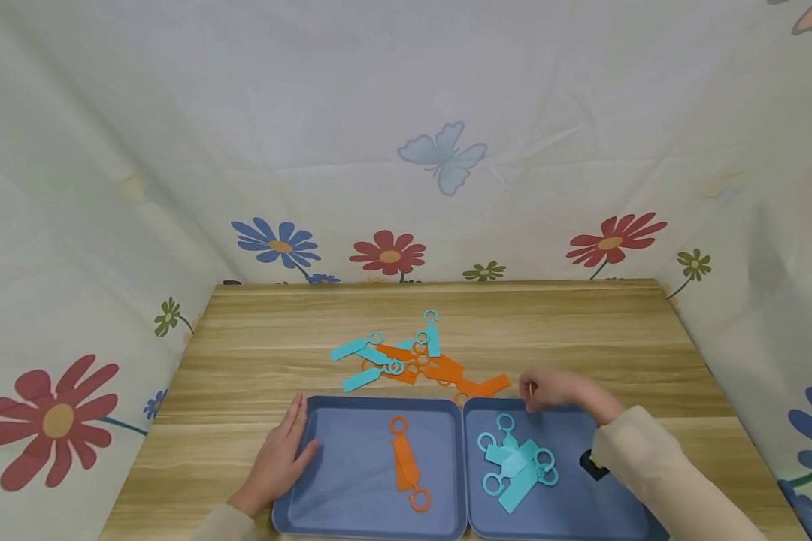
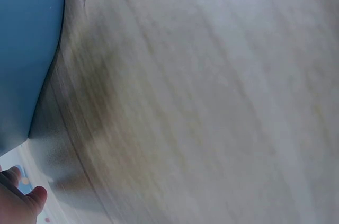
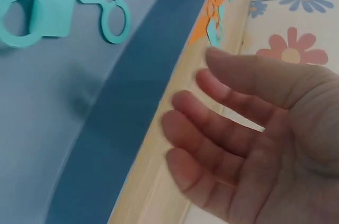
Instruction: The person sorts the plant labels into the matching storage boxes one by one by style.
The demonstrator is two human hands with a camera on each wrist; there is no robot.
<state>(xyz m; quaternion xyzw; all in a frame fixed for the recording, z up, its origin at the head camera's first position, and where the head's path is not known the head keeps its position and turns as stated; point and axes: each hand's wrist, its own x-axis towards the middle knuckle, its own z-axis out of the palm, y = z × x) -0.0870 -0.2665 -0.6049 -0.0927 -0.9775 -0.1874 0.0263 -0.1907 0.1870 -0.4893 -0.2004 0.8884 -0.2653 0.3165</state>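
Along the left rim of the left tray (image 1: 352, 481), left hand (image 1: 280, 458), fingers straight and close together, thumb spread inward over that tray, nothing in its grasp. Past the left tray's far rim, on the wooden table (image 1: 277, 330), a loose pile of ring-ended tags: turquoise tags (image 1: 363, 379) mostly to the left and back, orange tags (image 1: 444, 370) mostly to the right, reaching beyond the left tray's far right corner. Farther behind the left tray, a flowered cloth (image 1: 528, 90). Inside the left tray, right of its middle, an orange pair (image 1: 406, 466), overlapping, one ring toward the far rim, another toward the near. Just right of the left tray, the right tray (image 1: 568, 515), bearing a turquoise heap (image 1: 514, 466), rings pointing several ways. Farther right of the left tray, roughly level with its far rim, right hand (image 1: 548, 388), fingers loosely bent, empty in the right wrist view.
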